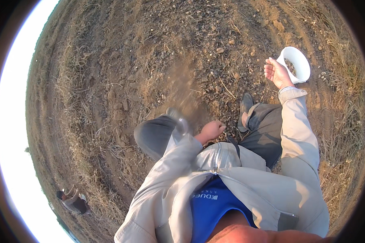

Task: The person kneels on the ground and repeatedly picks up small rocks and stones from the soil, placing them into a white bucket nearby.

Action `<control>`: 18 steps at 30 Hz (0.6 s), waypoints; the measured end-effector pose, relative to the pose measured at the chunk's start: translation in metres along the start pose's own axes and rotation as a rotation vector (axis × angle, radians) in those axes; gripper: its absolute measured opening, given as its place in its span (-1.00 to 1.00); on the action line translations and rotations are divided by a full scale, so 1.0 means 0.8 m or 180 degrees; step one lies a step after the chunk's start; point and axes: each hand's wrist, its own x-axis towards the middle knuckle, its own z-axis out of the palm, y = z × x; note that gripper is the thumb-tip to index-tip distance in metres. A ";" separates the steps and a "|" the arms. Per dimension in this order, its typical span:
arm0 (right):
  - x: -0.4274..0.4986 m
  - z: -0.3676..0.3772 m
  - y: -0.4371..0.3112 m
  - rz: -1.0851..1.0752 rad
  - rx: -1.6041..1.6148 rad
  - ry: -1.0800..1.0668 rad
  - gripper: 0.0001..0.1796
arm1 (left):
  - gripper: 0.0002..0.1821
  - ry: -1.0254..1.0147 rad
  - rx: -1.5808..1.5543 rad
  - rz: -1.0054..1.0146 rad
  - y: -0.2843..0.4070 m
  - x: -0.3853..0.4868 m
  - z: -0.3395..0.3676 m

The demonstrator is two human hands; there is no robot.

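My right hand [276, 73] is at the right, its wrist in front of the near side of a white plastic bucket [304, 57]. Its fingers are curled, and whether anything lies within them is unclear. Small brown pieces [290, 66] lie in the bottom of the bucket. Low in front of my lap, my left hand [213, 130] is loosely closed, knuckles up, and its palm is hidden. A dark strap [233, 145] hangs from my waist close by. Beyond the left hand, a brown smear of dust or loose soil [185, 82] blurs the ground between my feet.
Dark shoes [245, 104] stand on loose soil with dry leaf bits and clods [220, 50]. Dry plant rows [76, 100] run along the left, and dry grass [342, 136] borders the right. At far lower left, another person [74, 202] in a striped top is low to the ground.
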 end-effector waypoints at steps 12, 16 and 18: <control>-0.086 0.126 0.278 -0.0469 -0.5260 -0.2435 -0.65 | -0.54 -0.0432 0.0423 -0.0888 -0.021 -0.005 -0.008; -0.115 0.147 0.273 -0.0171 -0.5845 -0.2647 -0.61 | -0.59 -0.0490 0.0420 -0.1435 -0.064 0.039 -0.061; -0.108 0.158 0.271 -0.0132 -0.5798 -0.2511 -0.62 | -0.66 -0.0086 0.0300 -0.1718 -0.149 0.087 -0.072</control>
